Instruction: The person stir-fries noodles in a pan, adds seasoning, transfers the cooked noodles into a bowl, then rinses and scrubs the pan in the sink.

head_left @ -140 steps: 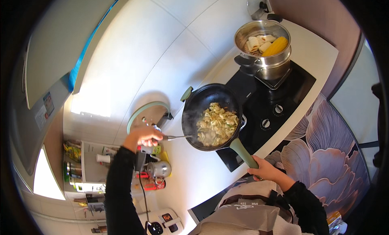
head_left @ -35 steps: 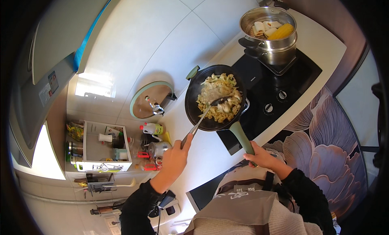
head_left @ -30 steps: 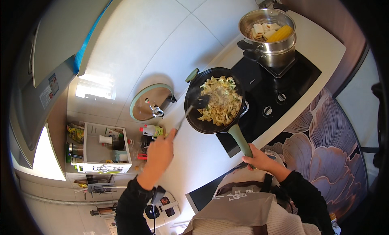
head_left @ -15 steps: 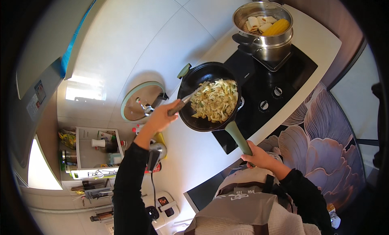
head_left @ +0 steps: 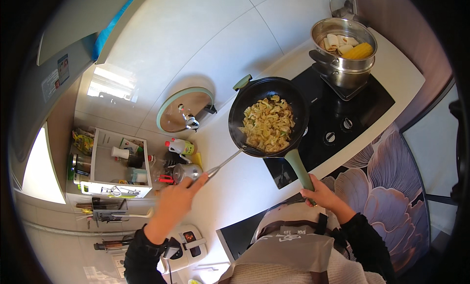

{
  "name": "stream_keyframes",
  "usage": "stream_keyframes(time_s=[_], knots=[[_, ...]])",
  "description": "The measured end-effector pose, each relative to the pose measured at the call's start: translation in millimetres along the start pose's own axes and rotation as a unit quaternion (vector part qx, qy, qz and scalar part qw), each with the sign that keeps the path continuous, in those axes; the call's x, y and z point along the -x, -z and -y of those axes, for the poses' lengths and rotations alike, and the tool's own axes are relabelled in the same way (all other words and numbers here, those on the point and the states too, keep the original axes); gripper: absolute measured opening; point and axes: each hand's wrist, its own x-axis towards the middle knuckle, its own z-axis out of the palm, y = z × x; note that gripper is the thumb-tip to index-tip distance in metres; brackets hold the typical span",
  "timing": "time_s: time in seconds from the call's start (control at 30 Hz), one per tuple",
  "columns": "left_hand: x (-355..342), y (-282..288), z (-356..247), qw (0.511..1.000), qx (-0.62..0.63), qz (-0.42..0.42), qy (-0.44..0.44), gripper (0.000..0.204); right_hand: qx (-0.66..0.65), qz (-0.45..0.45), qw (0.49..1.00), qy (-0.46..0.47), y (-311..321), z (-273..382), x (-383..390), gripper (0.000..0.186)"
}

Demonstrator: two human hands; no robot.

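A black wok (head_left: 238, 105) with a green side grip sits at the near-left burner of the cooktop (head_left: 353, 104). Yellowish cut pieces of food (head_left: 268, 125), seemingly vegetables, are heaped across its bottom. My right hand (head_left: 320, 193) is closed round the end of its long green handle (head_left: 298, 170). My left hand (head_left: 177, 200) grips a long-handled metal spatula (head_left: 226, 161). The spatula's far end rests at the wok's lower-left rim, beside the food; its blade is partly hidden there. Fingers of the left hand cover most of the grip.
A steel steamer pot (head_left: 342, 65) holding corn (head_left: 360, 51) and white rolls stands on the far burner. A round lid (head_left: 181, 113) leans against the wall. Left of the counter (head_left: 230, 186) are a bottle (head_left: 180, 146), a kettle (head_left: 186, 172), a white rack (head_left: 101, 152) and a white appliance (head_left: 188, 257).
My left hand has drawn the spatula back from over the food to the wok's rim, moving down and left. The right hand keeps hold of the handle. The view has shifted a little.
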Motion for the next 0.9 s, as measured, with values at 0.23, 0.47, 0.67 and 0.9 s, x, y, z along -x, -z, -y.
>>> stream_keyframes(time_s=[0.23,0.47,0.67,0.9], knots=[[-69.9,-45.3,-47.0,0.987,0.053,-0.149,0.003,0.068,0.008,0.012,1.0,-0.006,2.4,1.4,2.0,0.053],[-126.1,-39.4,-68.3,0.955,0.009,-0.289,-0.068,0.068,0.04,-0.002,0.999,-0.011,0.3,6.5,3.7,0.052],[-109.7,-41.8,-46.9,0.97,-0.111,-0.201,-0.073,0.067,0.056,-0.013,0.998,-0.012,-1.1,7.8,4.2,0.048],[-28.3,18.6,-13.4,0.993,-0.003,-0.116,0.013,0.068,0.04,-0.006,0.999,-0.018,-1.0,9.5,4.3,0.048]])
